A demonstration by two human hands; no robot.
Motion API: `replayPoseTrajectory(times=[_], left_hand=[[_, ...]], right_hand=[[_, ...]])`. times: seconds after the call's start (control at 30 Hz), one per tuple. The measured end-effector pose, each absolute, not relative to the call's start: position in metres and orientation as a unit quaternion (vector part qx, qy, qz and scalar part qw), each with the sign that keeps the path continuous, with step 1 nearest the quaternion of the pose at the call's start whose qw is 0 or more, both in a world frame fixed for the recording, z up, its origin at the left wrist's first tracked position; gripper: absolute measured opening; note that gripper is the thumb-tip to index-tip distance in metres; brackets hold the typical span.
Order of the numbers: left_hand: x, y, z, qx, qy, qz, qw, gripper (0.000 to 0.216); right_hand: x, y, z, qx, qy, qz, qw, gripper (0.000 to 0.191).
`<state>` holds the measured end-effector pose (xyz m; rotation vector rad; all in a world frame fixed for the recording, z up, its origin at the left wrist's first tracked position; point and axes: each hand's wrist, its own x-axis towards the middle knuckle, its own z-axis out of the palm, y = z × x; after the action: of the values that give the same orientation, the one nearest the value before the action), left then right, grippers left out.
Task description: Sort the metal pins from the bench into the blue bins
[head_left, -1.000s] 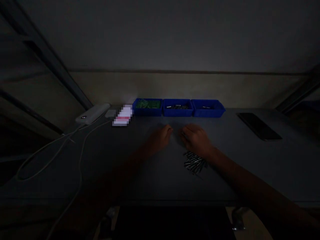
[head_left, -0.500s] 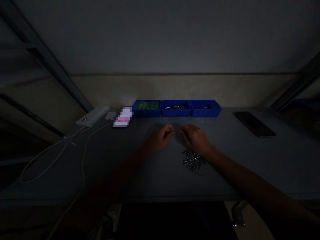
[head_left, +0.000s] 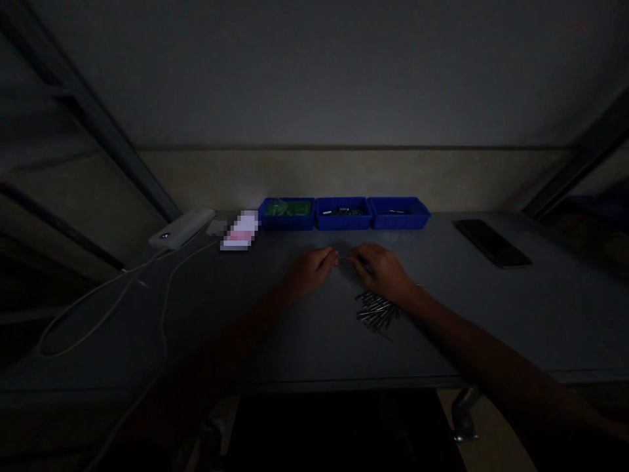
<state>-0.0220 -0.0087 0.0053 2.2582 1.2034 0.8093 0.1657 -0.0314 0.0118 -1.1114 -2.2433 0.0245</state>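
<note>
Both hands meet over the grey table in dim light. My left hand point(head_left: 310, 270) is closed, with thumb and forefinger pinched around one end of a thin, light metal rod point(head_left: 343, 257). Pinching the other end are the fingers of my right hand point(head_left: 382, 270). Only a short stretch of the rod shows between the fingertips; the rest is hidden. Just below my right hand and wrist lies a loose pile of slim metal rods point(head_left: 377, 313), partly covered by the hand. Their exact kind is too dark to make out.
Along the back stand a blue bin with green contents point(head_left: 287, 224), a blue bin with small metal parts point(head_left: 343, 223) and a third blue bin point(head_left: 400, 223). A dark phone point(head_left: 493, 242) lies right; a lit phone point(head_left: 240, 233), white power bank point(head_left: 181, 228) and cable point(head_left: 164, 314) lie left.
My left fingers have closed in, and the thin rod now shows spanning both hands. The view has shifted slightly; the bins and pile look unchanged.
</note>
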Motion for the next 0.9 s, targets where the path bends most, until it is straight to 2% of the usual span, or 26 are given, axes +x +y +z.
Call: replayPoseTrajectory(times=[0.1, 0.2, 0.33, 0.6, 0.8, 0.9], left_hand=[[-0.022, -0.009, 0.007, 0.832, 0.436, 0.263, 0.22, 0.034], [-0.021, -0.011, 0.009, 0.855, 0.429, 0.217, 0.193, 0.025], [-0.012, -0.017, 0.008, 0.866, 0.435, 0.191, 0.156, 0.02], [0.013, -0.027, 0.002, 0.881, 0.414, 0.189, 0.127, 0.02], [0.008, -0.028, 0.002, 0.88, 0.42, 0.193, 0.107, 0.012], [0.006, -0.028, 0.003, 0.882, 0.411, 0.207, 0.105, 0.009]], right_hand=[[0.177, -0.017, 0.02, -0.474, -0.821, -0.028, 0.315, 0.025], [0.199, 0.006, 0.029, -0.613, -0.725, -0.079, 0.305, 0.032], [0.23, 0.022, 0.029, -0.733, -0.622, -0.074, 0.264, 0.058], [0.229, 0.012, 0.013, -0.691, -0.675, 0.007, 0.258, 0.031], [0.219, 0.012, 0.006, -0.664, -0.704, 0.03, 0.249, 0.027], [0.213, 0.01, 0.003, -0.651, -0.721, 0.059, 0.229, 0.034]])
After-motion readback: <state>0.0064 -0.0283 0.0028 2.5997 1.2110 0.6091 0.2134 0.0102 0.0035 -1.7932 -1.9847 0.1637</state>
